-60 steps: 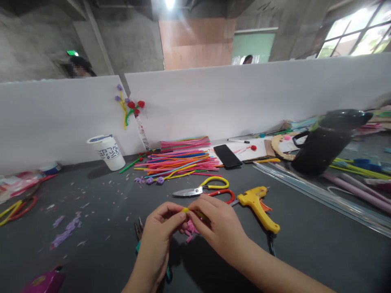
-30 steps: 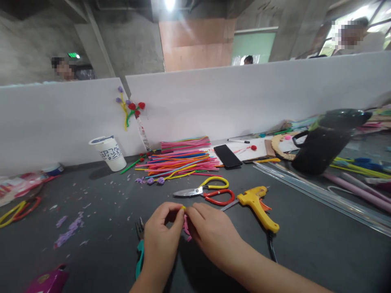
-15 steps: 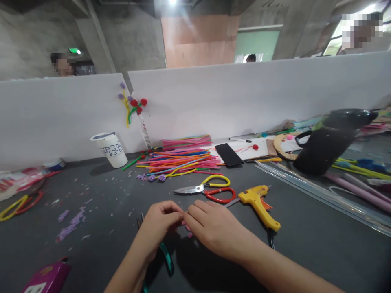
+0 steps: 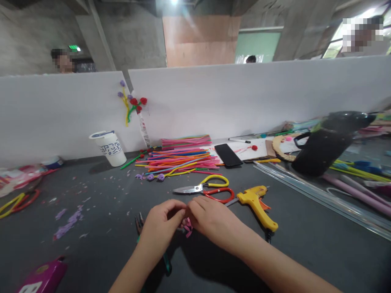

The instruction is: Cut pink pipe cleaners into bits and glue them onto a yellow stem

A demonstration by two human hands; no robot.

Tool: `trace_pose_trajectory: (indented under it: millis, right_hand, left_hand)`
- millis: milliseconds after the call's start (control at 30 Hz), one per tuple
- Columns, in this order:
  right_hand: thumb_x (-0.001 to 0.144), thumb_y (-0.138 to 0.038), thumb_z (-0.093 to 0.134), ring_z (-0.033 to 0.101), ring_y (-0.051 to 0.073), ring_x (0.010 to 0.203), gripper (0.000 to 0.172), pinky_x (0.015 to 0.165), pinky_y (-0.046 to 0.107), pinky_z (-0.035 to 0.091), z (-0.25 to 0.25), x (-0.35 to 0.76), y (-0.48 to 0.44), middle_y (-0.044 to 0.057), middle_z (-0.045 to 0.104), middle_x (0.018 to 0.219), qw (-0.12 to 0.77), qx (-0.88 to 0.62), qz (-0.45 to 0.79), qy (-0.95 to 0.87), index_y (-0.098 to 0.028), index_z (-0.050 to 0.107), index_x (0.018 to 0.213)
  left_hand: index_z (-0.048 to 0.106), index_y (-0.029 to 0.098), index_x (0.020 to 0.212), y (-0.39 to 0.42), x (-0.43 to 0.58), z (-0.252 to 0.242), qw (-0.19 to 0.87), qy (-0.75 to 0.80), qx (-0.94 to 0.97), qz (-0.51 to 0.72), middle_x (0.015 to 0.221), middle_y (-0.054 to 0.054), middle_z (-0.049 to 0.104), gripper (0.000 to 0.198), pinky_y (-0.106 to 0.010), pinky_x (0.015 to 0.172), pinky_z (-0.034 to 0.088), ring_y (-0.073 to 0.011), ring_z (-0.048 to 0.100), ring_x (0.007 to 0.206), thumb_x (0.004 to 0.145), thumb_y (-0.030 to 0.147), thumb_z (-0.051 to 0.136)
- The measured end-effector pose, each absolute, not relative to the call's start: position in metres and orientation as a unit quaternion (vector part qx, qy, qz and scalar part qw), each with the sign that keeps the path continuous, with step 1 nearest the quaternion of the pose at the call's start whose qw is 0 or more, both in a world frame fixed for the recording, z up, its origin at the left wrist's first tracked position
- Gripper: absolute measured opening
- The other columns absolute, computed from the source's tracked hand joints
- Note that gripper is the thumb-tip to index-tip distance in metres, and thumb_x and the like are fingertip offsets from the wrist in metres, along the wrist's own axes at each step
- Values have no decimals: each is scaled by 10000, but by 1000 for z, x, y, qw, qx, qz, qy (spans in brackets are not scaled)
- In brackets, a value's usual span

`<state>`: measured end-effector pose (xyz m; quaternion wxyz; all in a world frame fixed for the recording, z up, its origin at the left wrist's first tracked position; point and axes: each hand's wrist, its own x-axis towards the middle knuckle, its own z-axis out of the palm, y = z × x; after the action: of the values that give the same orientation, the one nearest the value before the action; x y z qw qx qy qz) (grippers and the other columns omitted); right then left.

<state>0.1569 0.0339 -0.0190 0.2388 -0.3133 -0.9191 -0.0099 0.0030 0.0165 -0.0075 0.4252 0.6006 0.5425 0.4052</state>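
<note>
My left hand [image 4: 165, 221] and my right hand [image 4: 210, 217] meet over the dark table, thumbs and fingertips pinched together. A small crumpled pink piece [image 4: 187, 228] shows just below the fingertips, held between the two hands; most of it is hidden, and its material cannot be made out. Under my left wrist lie pliers [image 4: 139, 223] with teal handles, partly covered. Just beyond my hands rest scissors [image 4: 195, 189] with one yellow and one red handle. A yellow glue gun [image 4: 257, 205] lies to the right of my right hand.
Behind are colourful pipe cleaners [image 4: 183, 159], a phone [image 4: 228, 155], a white cup [image 4: 109, 149] and a white partition [image 4: 238, 97]. A black jug [image 4: 324, 144] and clear sticks [image 4: 305, 189] lie right; purple scraps [image 4: 69, 226], another pair of scissors [image 4: 20, 203] and a magenta box [image 4: 42, 276] left.
My fingers have shifted slightly around the pink piece, and more of it shows below the fingertips. The hands stay together in nearly the same place.
</note>
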Motion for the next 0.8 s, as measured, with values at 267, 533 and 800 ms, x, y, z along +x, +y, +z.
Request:
trace_pose_trajectory:
  millis: [267,533,800]
  right_hand:
    - [785,-225,391,432,82,421,134,426,200,372,-23,145,38,-57,439,496,331,-405,569,-634,-186,419,660]
    - [785,-246,464,488,91,501,128,483,205,369,-11,149,34,-31,520,563,357,-397,486,-692,-170,500,689]
    - [828,-139,404,427,135,607,189,536,256,296,-17,160,33,15,514,646,324,-302,-66,-894,-170,512,676]
  left_hand:
    - [681,226,775,7,6,-17,199,492,712,460,741,-46,655,175,-260,675,420,-183,582,708,756,158,521]
    - [676,219,769,7,6,-12,198,500,680,498,752,-39,653,140,-248,689,421,-176,582,725,733,154,558]
    - [596,156,612,11,9,-3,497,543,499,458,517,7,550,252,-198,446,369,-111,482,460,689,396,602]
